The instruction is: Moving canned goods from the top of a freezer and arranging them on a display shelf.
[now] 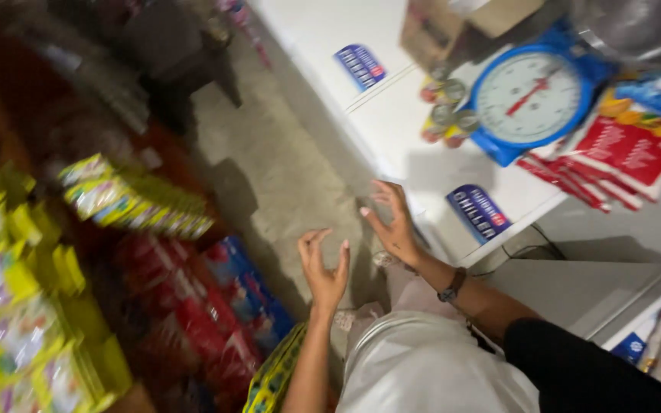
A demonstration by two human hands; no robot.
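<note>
My left hand (323, 266) is raised over the concrete floor (269, 168) with fingers apart and curled, holding nothing. My right hand (392, 222) is beside it, fingers spread, empty, with a dark watch on the wrist and a black sleeve further up. Both hands hover between a white chest freezer (392, 115) on the right and shelves of packets on the left. Below them I see my light trousers (415, 359). The frame is blurred by motion.
A blue dial scale (533, 95) stands on the freezer next to small cans (445, 111) and red packets (613, 157). A cardboard box (441, 27) sits behind. Yellow-green packets (128, 199) and red and blue packs (216, 306) fill the left shelves.
</note>
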